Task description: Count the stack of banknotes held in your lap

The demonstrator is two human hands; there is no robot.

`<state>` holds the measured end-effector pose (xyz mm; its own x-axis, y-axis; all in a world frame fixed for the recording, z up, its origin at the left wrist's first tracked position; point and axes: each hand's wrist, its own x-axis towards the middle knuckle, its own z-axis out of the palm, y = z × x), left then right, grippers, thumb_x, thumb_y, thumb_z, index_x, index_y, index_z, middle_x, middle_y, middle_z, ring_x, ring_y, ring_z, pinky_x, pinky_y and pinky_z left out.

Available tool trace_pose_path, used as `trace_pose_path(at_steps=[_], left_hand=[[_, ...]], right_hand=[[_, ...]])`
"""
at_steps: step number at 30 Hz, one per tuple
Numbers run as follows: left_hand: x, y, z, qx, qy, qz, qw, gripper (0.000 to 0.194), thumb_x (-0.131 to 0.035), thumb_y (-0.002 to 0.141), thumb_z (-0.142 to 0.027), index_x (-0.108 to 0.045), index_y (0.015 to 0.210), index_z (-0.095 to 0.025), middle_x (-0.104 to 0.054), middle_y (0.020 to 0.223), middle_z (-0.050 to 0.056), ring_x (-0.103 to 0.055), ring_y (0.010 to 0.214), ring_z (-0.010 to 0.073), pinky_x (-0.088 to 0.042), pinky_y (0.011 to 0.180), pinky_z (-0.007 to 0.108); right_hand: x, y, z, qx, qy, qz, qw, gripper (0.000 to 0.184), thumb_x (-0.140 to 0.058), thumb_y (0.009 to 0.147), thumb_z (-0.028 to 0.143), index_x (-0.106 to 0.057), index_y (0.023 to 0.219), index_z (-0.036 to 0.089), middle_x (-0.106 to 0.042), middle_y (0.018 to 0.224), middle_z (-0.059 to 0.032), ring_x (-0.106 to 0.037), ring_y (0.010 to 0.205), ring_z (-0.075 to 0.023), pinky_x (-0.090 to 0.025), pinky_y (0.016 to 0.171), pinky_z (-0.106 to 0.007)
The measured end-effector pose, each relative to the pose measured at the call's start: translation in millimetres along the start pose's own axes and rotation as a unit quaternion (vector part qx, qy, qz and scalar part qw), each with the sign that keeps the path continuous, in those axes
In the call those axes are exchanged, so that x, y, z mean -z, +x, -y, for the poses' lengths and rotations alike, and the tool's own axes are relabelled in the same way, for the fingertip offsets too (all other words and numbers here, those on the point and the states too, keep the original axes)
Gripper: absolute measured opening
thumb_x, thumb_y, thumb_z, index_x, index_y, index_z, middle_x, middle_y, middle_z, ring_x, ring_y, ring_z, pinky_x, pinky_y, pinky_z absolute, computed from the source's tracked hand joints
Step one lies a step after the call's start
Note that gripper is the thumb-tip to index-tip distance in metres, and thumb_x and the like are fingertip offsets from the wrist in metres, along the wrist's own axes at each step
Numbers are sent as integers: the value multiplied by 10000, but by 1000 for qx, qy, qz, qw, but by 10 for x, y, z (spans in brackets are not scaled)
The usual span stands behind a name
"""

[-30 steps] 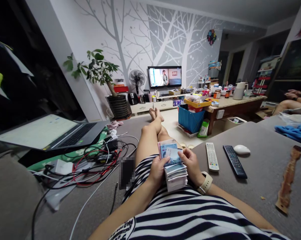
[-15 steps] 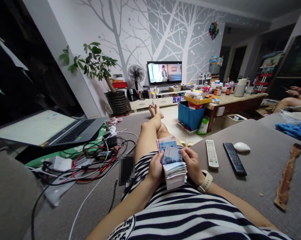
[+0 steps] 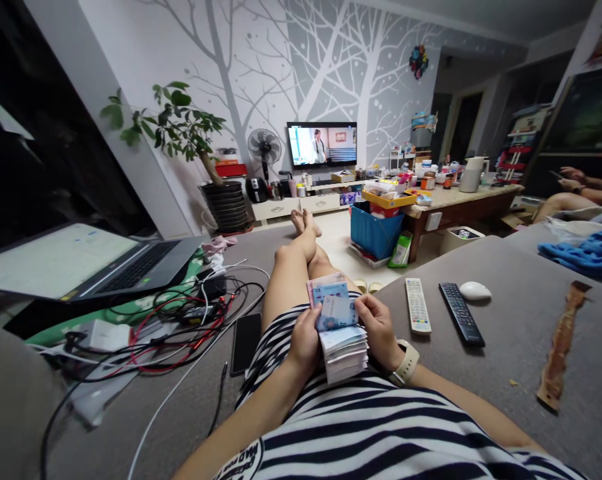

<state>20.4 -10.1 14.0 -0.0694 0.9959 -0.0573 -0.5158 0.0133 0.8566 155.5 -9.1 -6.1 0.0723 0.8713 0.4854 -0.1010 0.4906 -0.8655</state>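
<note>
A thick stack of banknotes [image 3: 344,350] rests on my lap, over a black-and-white striped garment. My left hand [image 3: 303,340] is closed round the stack's left side, thumb on top. On the other side my right hand [image 3: 379,325], with a pale watch at the wrist, pinches the upper bluish note [image 3: 333,308], which is lifted off the pile. My bare legs stretch out ahead towards the television.
On the grey sofa to the right lie a white remote [image 3: 417,306], a black remote [image 3: 461,313], a white mouse [image 3: 475,291] and a wooden back-scratcher [image 3: 559,343]. At left are an open laptop [image 3: 81,263], tangled cables [image 3: 181,319] and a black phone [image 3: 245,343]. Another person's hands [image 3: 573,180] show far right.
The view has drifted a little to the left and down. Both hands stay on the banknotes, with the top note shifted slightly between the fingers.
</note>
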Motion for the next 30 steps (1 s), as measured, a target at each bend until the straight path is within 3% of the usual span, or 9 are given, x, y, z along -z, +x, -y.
trace_pose_path(at_steps=[10, 16, 22, 30], left_hand=[[12, 29, 10, 9, 33, -12, 999, 200, -665, 683, -349, -683, 742, -158, -715, 671, 14, -679, 805, 225, -517, 698, 287], [5, 29, -7, 7, 63, -19, 998, 229, -648, 723, -372, -678, 761, -149, -716, 706, 31, -670, 876, 282, -508, 771, 347], [-11, 8, 7, 16, 13, 2, 1000, 184, -632, 719, -322, -684, 761, -151, -722, 701, 46, -647, 996, 305, -505, 835, 387], [-8, -66, -38, 41, -1, 64, 997, 381, -733, 618, -315, -679, 936, -111, -741, 804, 85, -694, 833, 259, -528, 798, 376]], right_hand=[[8, 4, 37, 21, -24, -4, 999, 320, -489, 885, 413, -468, 646, 202, -384, 593, 35, -345, 574, -126, -299, 549, -248], [7, 3, 39, 26, -26, -5, 999, 330, -495, 880, 431, -483, 642, 203, -412, 592, 31, -372, 575, -127, -322, 552, -247], [6, -18, 27, 22, 21, 26, 999, 397, -420, 920, 451, -550, 649, 191, -512, 540, 13, -437, 522, -129, -353, 556, -262], [12, 47, -94, -13, -21, -44, 999, 313, -630, 799, 445, -506, 667, 190, -447, 600, 46, -391, 568, -112, -337, 550, -241]])
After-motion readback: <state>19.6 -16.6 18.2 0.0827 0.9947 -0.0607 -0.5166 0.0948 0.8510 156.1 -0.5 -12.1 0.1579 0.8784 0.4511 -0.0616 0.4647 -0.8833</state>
